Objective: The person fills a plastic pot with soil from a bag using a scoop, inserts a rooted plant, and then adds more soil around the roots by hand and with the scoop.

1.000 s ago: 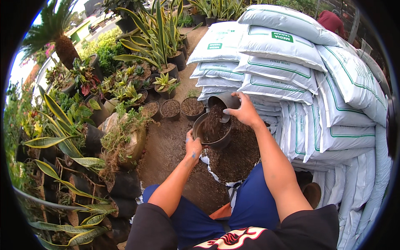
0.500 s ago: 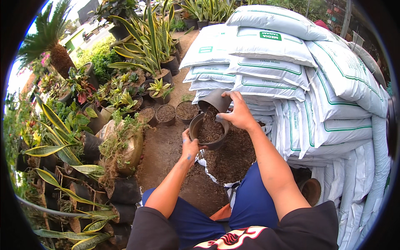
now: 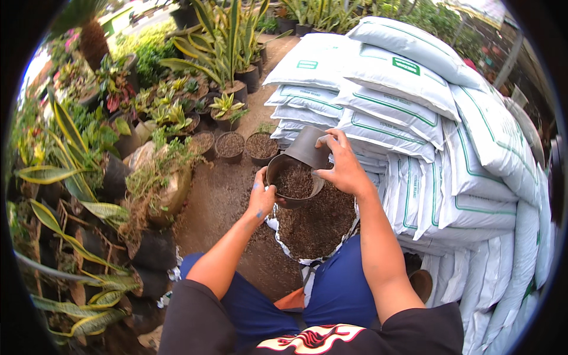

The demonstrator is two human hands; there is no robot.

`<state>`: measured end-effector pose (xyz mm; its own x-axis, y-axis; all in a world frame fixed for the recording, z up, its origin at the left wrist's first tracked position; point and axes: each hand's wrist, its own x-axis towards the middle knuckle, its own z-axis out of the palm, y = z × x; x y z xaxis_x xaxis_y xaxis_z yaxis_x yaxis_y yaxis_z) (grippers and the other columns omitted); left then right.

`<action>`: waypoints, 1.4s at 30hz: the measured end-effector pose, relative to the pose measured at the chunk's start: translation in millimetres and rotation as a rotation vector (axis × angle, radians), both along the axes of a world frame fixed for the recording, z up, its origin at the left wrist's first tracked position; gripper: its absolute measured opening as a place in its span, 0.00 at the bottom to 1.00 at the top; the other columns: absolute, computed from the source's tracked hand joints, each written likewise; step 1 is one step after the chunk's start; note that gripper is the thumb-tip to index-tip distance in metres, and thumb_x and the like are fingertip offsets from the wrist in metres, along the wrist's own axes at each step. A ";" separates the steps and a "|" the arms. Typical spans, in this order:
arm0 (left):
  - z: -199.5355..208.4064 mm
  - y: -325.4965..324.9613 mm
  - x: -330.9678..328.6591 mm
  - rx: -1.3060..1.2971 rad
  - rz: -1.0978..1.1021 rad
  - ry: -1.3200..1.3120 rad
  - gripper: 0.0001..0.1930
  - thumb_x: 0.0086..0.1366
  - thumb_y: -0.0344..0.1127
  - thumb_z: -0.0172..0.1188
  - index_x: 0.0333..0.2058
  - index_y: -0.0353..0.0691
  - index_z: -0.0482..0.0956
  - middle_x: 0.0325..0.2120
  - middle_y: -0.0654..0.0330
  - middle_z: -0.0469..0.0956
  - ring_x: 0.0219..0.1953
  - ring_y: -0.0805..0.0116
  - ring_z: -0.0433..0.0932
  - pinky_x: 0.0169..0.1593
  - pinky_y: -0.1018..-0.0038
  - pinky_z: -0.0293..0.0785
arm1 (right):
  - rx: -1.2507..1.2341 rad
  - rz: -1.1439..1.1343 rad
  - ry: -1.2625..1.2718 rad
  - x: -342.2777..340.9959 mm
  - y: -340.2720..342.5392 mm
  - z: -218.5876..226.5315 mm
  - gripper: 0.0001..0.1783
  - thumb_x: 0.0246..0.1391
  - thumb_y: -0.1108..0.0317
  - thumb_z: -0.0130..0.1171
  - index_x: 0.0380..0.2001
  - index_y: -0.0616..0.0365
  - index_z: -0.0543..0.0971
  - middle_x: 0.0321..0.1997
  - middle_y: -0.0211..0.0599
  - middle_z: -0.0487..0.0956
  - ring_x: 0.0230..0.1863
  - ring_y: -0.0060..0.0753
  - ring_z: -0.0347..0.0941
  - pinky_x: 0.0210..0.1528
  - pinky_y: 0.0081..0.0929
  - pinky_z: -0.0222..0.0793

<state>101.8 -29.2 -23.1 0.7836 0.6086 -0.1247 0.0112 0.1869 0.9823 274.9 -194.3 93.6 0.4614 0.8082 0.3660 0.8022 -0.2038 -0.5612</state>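
Observation:
My left hand [image 3: 261, 194] grips the left side of a dark plastic plant pot [image 3: 293, 202], fingers beneath it and thumb at its side. Loose brown potting mix [image 3: 294, 180] fills much of that pot. A second dark pot [image 3: 310, 145] is tipped over its far rim, mouth down toward the mix. My right hand [image 3: 346, 165] is closed on the right side of this tipped pot, its thumb low by the lower pot's rim. Whether any mix stays inside the tipped pot is hidden. Below both lies an opened white sack [image 3: 283, 239] with more mix spread on it.
White sacks [image 3: 390, 115] with green print are stacked high on my right. Soil-filled pots [image 3: 230, 146] stand ahead on the dirt ground. Potted snake plants [image 3: 228, 53] and a pale rock [image 3: 168, 189] line the left. Another pot [image 3: 420, 285] lies by my right leg.
The tipped pot has turned further over and sits lower against the other pot. The falling stream of mix no longer shows. My view has shifted slightly.

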 end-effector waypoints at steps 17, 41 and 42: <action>2.4 24.6 -24.5 0.346 -0.029 0.475 0.29 0.70 0.22 0.45 0.69 0.34 0.57 0.56 0.43 0.75 0.32 0.61 0.83 0.34 0.65 0.83 | -0.549 -0.581 0.288 59.6 5.4 -105.5 0.55 0.34 0.48 0.85 0.62 0.57 0.66 0.68 0.63 0.61 0.69 0.63 0.58 0.67 0.55 0.63; -129.1 90.2 -185.7 0.668 -0.463 1.260 0.39 0.64 0.34 0.55 0.74 0.39 0.54 0.72 0.37 0.55 0.75 0.43 0.53 0.76 0.58 0.52 | -0.729 0.500 0.107 -68.2 124.8 -80.5 0.34 0.50 0.51 0.74 0.56 0.57 0.78 0.55 0.53 0.82 0.59 0.53 0.77 0.59 0.43 0.73; -111.0 85.9 -175.4 0.697 -0.459 1.274 0.37 0.65 0.34 0.55 0.73 0.40 0.56 0.72 0.39 0.57 0.75 0.44 0.54 0.75 0.58 0.53 | -0.723 0.501 0.097 -67.2 126.9 -84.3 0.34 0.50 0.51 0.74 0.56 0.57 0.78 0.55 0.53 0.82 0.59 0.53 0.77 0.59 0.43 0.73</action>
<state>-73.6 56.7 -134.1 0.5112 0.5715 -0.6419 0.8189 -0.5507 0.1619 207.7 -67.4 9.3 -0.0061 0.9422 -0.3349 0.8481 -0.1726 -0.5009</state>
